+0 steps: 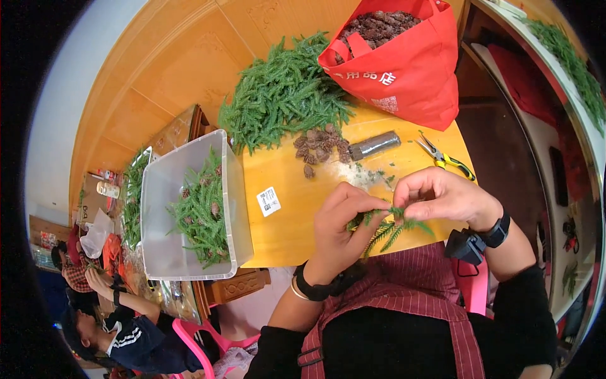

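- Far left, a co-worker [136, 335] sits side-on, bent by the lens; what their hands hold is hard to make out.
- A cloudy plastic bin [154, 208] holds feathery greenery [201, 232] with brown cones tucked in.
- A bristly green heap [278, 95] lies farther off, its right end partly hidden by a red bag [413, 88].
- Loose cones [322, 153], scaly and rounded, lie on the smooth yellow table [284, 234].
- My left hand [346, 227] pinches a sprig [380, 235] between thumb and fingers, covering part of it.
- The sprig, green with comb-like needles, is above the table's near edge, between my hands; its middle is hidden.
- A dark roll [379, 145] in shiny wrap, contents unclear.
- The bag, heaped with cones, is cut off at the top.
- My right hand [445, 199] pinches the sprig too, thumb against forefinger.
- Yellow-and-black pliers [440, 155] lie just beyond.
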Available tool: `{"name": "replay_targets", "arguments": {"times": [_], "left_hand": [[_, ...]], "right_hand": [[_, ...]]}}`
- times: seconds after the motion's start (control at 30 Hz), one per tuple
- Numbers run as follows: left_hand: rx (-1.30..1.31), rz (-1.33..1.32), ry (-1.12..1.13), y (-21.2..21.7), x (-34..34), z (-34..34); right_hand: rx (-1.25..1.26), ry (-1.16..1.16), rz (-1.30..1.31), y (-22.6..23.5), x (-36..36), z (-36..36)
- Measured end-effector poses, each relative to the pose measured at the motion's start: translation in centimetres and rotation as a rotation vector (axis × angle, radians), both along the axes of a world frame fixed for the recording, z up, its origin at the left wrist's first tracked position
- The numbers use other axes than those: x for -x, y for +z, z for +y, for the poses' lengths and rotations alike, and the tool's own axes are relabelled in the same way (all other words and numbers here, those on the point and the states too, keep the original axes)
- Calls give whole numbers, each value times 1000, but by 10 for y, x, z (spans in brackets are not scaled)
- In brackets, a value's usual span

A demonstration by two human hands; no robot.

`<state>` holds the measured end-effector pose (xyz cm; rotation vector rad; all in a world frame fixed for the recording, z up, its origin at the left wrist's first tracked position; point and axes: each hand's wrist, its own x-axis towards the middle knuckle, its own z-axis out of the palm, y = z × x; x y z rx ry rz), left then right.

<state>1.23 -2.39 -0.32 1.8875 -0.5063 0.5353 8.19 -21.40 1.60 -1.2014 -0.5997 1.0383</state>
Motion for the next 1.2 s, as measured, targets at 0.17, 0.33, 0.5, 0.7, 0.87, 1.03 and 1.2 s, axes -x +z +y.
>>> {"name": "replay_targets", "arguments": {"times": [0.17,0.33,0.5,0.7,0.87,1.03,1.2], "left_hand": [[114,218,-19,-1,1,0],[233,353,-49,5,1,-5],[476,536,-74,2,1,-6],[565,715,-97,6,2,-8],[743,715,-74,0,-1,-15],[707,596,-16,-5,1,-13],[677,537,-66,-5,2,-13]], "right_hand": [[42,-112,-177,8,3,2],[96,-154,-295,14,5,1],[213,-205,-534,21,8,3],[239,-249,-911,26,12,5],[377,-334,-1182,23,14,6],[203,-304,-714,17,14,0],[184,-304,-663,12,16,0]]}}
